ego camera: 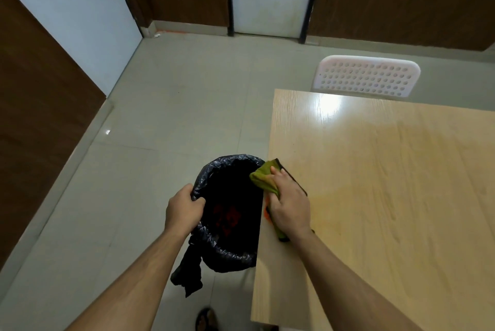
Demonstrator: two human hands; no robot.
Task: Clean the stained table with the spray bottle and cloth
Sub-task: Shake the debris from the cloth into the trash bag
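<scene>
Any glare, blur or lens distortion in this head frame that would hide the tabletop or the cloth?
Head view: a bright ceiling-light glare patch washes out the far corner of the table; wide-angle bending curves the walls and table edges; the cloth under the right hand is sharp, as is the left hand gripping the black bin bag; the bag's interior is too dark to read.

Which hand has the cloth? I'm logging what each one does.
The right hand, pressing the green cloth at the table edge. The left hand grips the black bin bag rim instead.
</scene>
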